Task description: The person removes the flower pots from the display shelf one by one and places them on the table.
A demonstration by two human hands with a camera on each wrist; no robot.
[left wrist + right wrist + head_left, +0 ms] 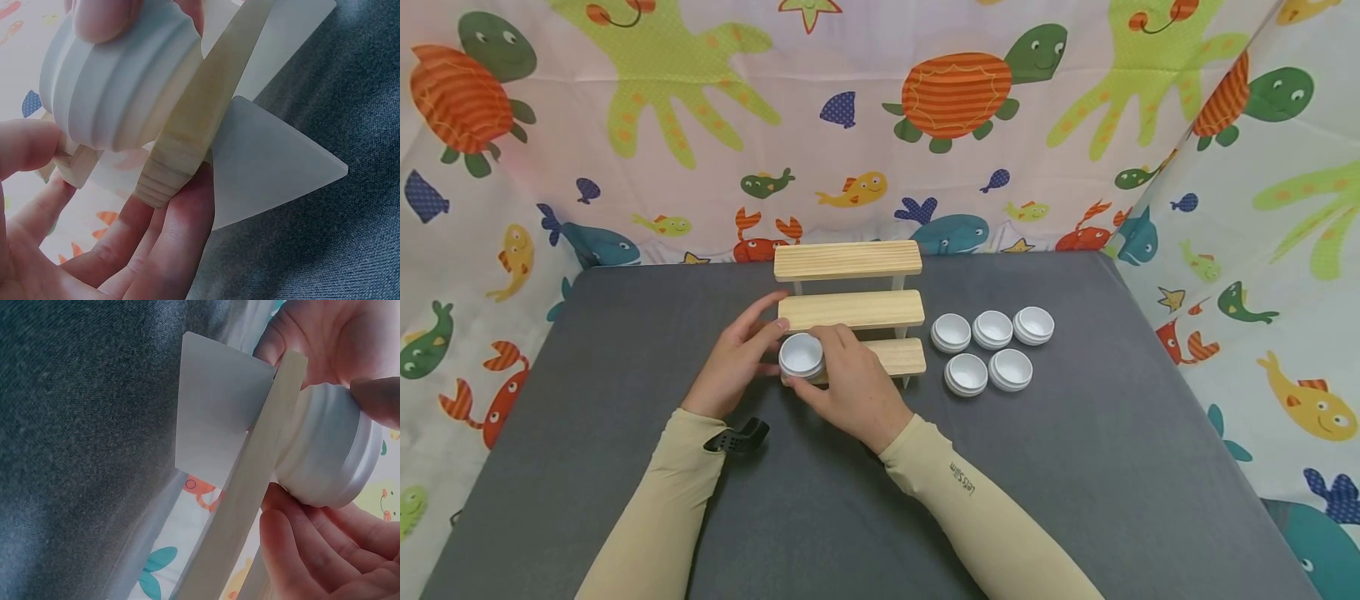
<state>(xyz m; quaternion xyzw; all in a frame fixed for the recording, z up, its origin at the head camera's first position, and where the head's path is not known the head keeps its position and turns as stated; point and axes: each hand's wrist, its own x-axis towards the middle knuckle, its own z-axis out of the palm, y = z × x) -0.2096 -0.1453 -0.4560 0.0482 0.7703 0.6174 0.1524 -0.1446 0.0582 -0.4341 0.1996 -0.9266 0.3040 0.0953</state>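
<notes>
A three-step stand with light wooden boards [850, 310] and pale translucent side supports [275, 162] stands on the grey table. On the left end of its lowest board sits a small white ridged bowl [801, 353], also large in the right wrist view. My right hand [857, 387] holds this bowl, thumb at its front and fingers behind. At the stand's left end, my left hand [730, 367] grips the boards; its fingers [187, 219] lie against the lowest board's end in the left wrist view. Whether the bowl is a stack is unclear.
To the right of the stand, several similar white bowls [966, 375] stand in two rows on the grey tabletop [1075, 467]. A cloth [850, 67] printed with sea animals hangs behind and along both sides. A black band [737, 437] circles the left wrist.
</notes>
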